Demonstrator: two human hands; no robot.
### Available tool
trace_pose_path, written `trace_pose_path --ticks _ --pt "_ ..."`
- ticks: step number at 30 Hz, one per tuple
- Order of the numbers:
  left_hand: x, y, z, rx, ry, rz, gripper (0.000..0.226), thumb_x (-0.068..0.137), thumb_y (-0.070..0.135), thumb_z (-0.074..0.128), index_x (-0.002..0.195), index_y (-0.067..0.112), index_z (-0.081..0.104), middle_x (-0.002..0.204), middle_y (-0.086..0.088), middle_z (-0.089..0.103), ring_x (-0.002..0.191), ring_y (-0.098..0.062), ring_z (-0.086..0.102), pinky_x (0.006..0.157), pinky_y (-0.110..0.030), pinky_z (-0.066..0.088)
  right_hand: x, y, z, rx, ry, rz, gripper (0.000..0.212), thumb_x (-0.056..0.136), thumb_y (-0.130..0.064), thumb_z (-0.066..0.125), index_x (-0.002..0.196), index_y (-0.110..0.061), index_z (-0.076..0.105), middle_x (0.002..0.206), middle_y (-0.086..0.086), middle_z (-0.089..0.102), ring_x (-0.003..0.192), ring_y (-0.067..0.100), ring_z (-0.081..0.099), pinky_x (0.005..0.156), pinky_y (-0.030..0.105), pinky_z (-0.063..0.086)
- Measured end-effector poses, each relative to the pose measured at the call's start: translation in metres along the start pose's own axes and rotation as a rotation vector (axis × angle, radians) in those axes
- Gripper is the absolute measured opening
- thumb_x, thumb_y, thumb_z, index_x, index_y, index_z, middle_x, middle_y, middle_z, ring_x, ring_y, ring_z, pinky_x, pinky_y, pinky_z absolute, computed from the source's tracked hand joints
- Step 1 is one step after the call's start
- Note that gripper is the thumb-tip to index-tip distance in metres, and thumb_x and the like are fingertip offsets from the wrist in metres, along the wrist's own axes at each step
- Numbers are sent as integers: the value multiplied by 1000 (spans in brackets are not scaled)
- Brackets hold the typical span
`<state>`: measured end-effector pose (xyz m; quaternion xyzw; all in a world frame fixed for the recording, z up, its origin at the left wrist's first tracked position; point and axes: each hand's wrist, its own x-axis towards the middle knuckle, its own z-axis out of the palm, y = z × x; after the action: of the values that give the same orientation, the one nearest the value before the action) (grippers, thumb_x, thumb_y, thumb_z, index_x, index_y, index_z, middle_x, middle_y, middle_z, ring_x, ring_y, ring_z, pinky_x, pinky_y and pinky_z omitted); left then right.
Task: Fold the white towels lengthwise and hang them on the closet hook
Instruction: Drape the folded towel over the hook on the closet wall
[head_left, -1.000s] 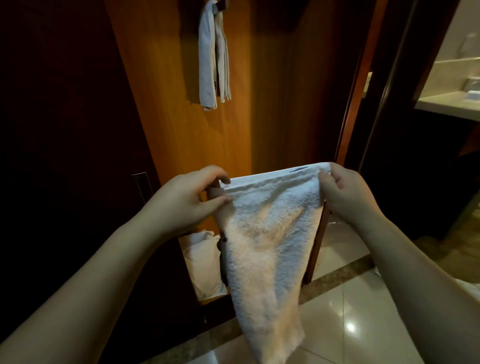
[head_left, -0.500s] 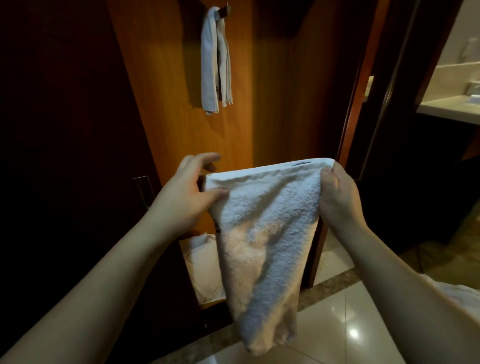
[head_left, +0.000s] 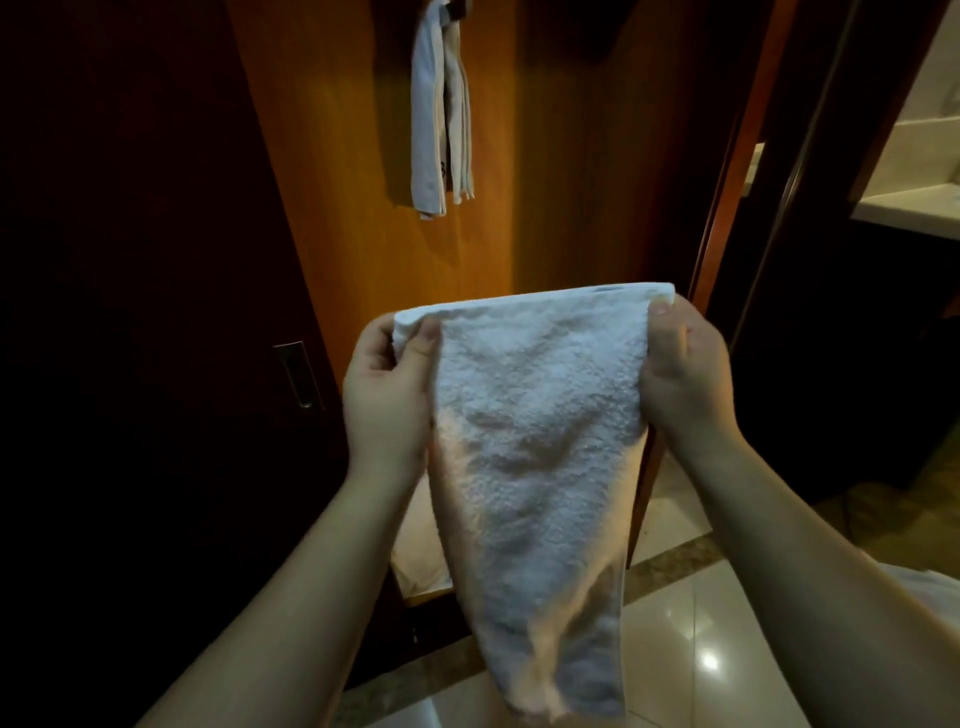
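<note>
The left hand (head_left: 387, 395) and right hand (head_left: 680, 374) each pinch closed on a top corner of the white towel (head_left: 535, 467), its upper edge stretched level between them, the rest hanging free below. Above the left hand, another towel (head_left: 441, 114) hangs against the closet panel (head_left: 545, 182).

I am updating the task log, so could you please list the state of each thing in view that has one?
White terry towel in the hands: held up by its top corners, hanging down, not yet hung.
Left hand: shut on the towel's top left corner.
Right hand: shut on the towel's top right corner.
Folded white towel on the closet panel: already hanging, folded narrow.
Dark closet hook: occupied by the hanging towel.
</note>
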<state>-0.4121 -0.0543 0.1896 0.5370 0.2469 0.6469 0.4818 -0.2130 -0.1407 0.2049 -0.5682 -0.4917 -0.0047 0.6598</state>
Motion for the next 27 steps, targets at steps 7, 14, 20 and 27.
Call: trace_pose_path --ticks 7,14,20,27 --pt "-5 3 -3 428 2 343 9 96 50 58 87 52 56 78 22 56 73 0 54 65 -27 47 -7 10 1 45 29 64 32 102 -30 36 78 -34 57 73 -34 63 67 -14 57 55 4 37" --pt "5 21 -12 492 -68 248 8 93 51 57 86 47 60 75 21 63 65 6 56 55 -19 44 -6 9 2 54 26 68 36 98 -45 34 80 -45 66 78 -33 65 71 -13 60 56 3 40" --pt "8 37 -21 119 -226 -65 13 92 41 65 85 32 70 73 2 70 60 -21 64 54 -32 53 0 7 3 204 -45 159 38 94 -51 37 90 -47 74 79 -19 72 69 -5 65 55 11 46" --pt "2 30 -27 -155 -442 -502 27 83 32 69 98 13 80 103 -19 75 93 -31 74 72 -34 60 0 5 11 286 -71 218 41 92 -43 40 58 -32 60 53 -17 52 50 -5 46 46 17 37"
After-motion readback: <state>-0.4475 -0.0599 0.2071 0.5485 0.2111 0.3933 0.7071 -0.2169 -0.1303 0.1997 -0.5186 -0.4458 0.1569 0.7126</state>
